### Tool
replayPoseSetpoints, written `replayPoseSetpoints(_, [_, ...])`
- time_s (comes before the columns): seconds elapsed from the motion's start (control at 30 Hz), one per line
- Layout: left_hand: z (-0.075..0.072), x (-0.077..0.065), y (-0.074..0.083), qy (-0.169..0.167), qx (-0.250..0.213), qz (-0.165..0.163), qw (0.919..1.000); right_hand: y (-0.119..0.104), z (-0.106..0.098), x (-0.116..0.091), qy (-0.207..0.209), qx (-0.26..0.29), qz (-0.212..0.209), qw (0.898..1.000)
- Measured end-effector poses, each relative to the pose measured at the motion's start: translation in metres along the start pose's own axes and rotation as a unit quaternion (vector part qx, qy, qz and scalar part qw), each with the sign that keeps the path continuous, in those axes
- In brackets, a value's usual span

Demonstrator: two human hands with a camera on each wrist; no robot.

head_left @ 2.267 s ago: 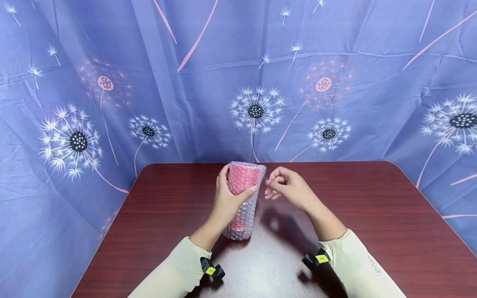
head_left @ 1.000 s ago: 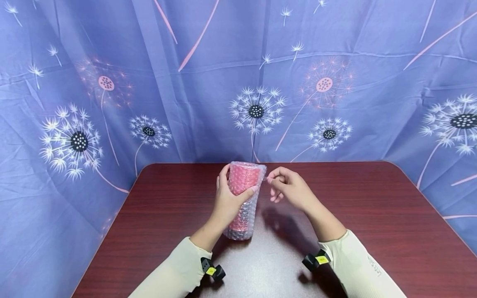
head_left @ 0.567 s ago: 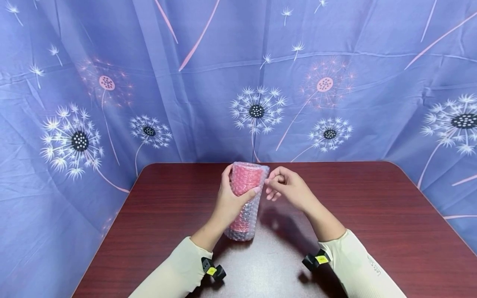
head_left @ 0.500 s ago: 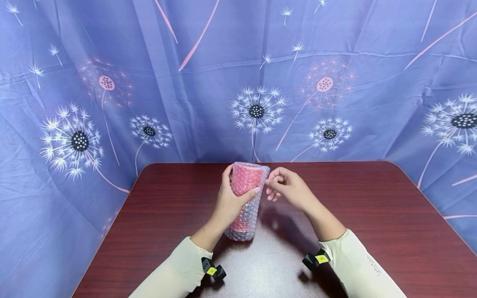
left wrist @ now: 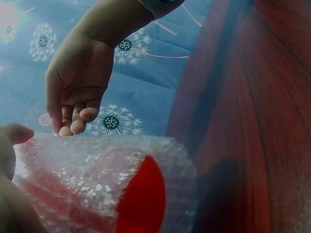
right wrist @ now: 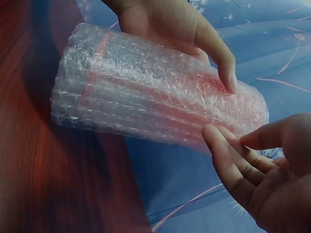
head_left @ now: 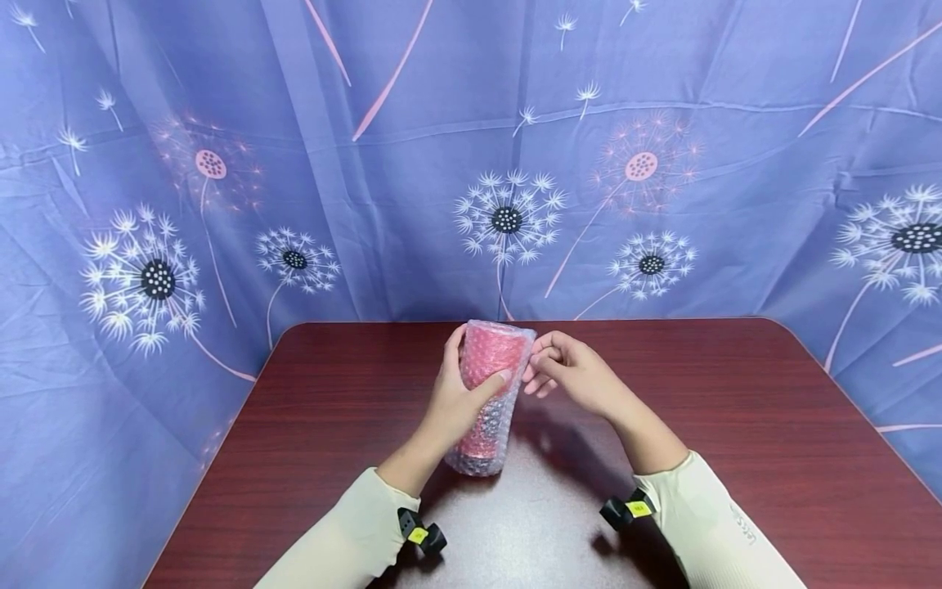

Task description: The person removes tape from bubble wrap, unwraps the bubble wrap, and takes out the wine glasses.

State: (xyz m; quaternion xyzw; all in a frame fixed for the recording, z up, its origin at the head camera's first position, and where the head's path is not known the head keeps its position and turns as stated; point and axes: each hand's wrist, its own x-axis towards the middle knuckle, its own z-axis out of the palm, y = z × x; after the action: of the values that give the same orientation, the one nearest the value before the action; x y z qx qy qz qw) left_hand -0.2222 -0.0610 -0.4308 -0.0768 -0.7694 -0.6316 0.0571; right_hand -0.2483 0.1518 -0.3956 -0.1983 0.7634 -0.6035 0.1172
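A tapered red item in clear bubble wrap (head_left: 491, 348) stands tilted over the table in the head view, wider at its top. Through the plastic, a silvery band shows around its middle. My left hand (head_left: 458, 397) grips it from the left, thumb across the front and fingers behind. At the upper right edge of the bubble wrap, my right hand (head_left: 577, 372) pinches with thumb and forefinger. In the right wrist view, the other fingers of the right hand (right wrist: 272, 177) lie bent close along the plastic. The left wrist view shows the wrapped item (left wrist: 97, 179) close up, with a bright red patch.
The dark red wooden table (head_left: 736, 409) has rounded far corners. Behind it and along both sides hangs a blue-violet curtain (head_left: 412, 204) with dandelion prints. Each pale sleeve (head_left: 346, 532) carries a small black wrist camera (head_left: 423, 532) near its cuff.
The left hand has shifted the wrapped item slightly right and tilted it a little more. The right fingertips, which stood just off the wrap's edge, are now right at it.
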Motion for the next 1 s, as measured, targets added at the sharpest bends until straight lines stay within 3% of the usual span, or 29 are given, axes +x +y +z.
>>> replayPoseSetpoints(0.4, [0.0007,-0.0006,-0.0009,0.028,0.004,0.025,0.9993,-0.0028,-0.0018,0.0007,0.038,-0.043,0.006,0.998])
replayPoseSetpoints(0.73, [-0.0019,0.0003,-0.0013,0.052,0.018,0.029,0.9981,-0.004,-0.0025,-0.0029,0.017,-0.022,-0.001,1.0])
replayPoseSetpoints(1.0, [-0.0029,0.0,-0.0007,0.044,0.016,0.022,0.9986,-0.0035,-0.0025,-0.0014,-0.004,0.011,0.003,1.0])
